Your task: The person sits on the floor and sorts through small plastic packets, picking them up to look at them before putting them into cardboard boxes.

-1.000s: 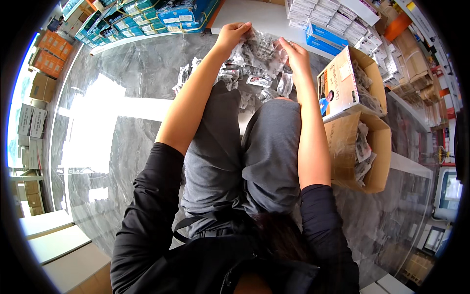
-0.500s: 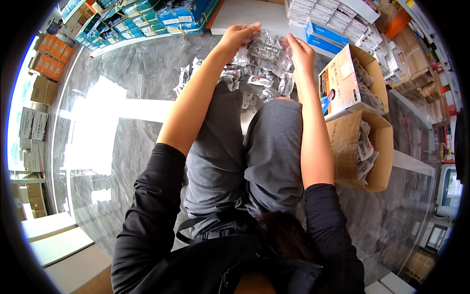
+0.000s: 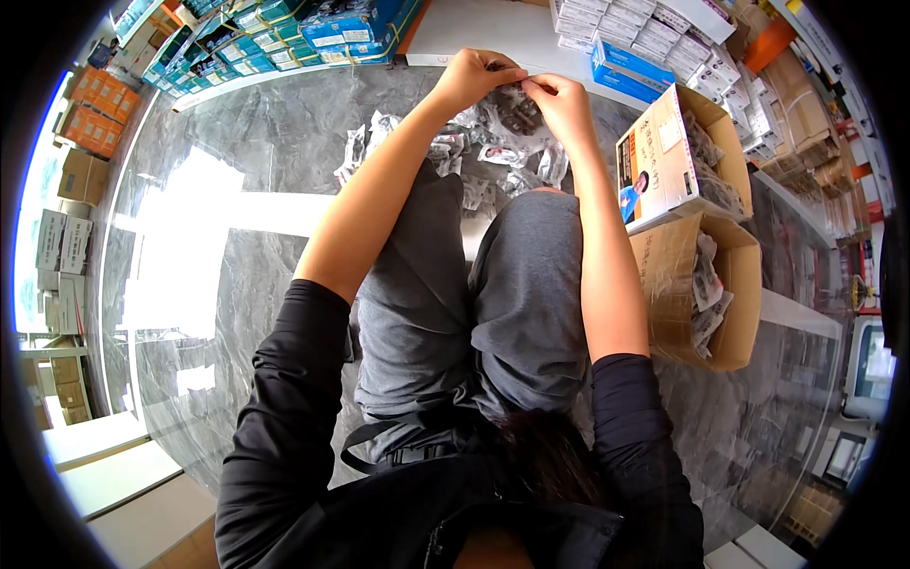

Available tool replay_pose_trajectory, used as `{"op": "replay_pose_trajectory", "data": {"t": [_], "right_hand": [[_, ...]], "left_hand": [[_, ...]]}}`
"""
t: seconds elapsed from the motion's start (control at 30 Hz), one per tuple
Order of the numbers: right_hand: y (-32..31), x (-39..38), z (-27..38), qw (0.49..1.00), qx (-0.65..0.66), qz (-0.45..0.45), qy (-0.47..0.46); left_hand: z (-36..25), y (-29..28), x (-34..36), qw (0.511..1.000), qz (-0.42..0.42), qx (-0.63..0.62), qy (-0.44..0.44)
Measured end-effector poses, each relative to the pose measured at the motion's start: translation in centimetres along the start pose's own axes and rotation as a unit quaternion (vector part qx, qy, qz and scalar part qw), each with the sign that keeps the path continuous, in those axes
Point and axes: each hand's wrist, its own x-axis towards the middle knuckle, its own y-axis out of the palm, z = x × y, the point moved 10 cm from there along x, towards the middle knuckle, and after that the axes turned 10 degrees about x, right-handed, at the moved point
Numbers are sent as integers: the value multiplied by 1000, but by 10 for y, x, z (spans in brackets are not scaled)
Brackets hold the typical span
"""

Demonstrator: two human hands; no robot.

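Note:
My left hand [image 3: 477,78] and my right hand [image 3: 559,100] meet beyond my knees, their fingertips close together on a clear plastic bag with small dark contents [image 3: 515,112]. The bag's top is pinched in my fingers and partly hidden by them. Below and around it, on the grey marbled floor [image 3: 275,123], lies a loose pile of small clear bagged items [image 3: 502,154]. To the right of my right forearm stand an open printed carton [image 3: 654,166] and an open brown carton [image 3: 730,284], both holding more bagged items.
Stacks of teal boxes [image 3: 341,28] line the back left. White boxes [image 3: 645,33] and a blue box [image 3: 626,76] stand at the back right on a white platform [image 3: 469,38]. Orange and brown cartons [image 3: 100,100] line the left wall, with more cartons [image 3: 806,142] along the right.
My hands have come together from either side of the bag, the right moving leftward, so their fingertips now meet at its top. The bag's contents look darker and more bunched.

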Motion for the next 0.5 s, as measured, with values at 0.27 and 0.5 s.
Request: {"op": "replay_pose_trajectory", "data": {"t": [0.27, 0.5], "right_hand": [[-10, -5, 13, 996, -73, -36, 23], [-18, -8, 14, 989, -134, -32, 58]], "left_hand": [[4, -5, 0, 999, -17, -19, -29], [28, -29, -6, 983, -82, -129, -102]]}}
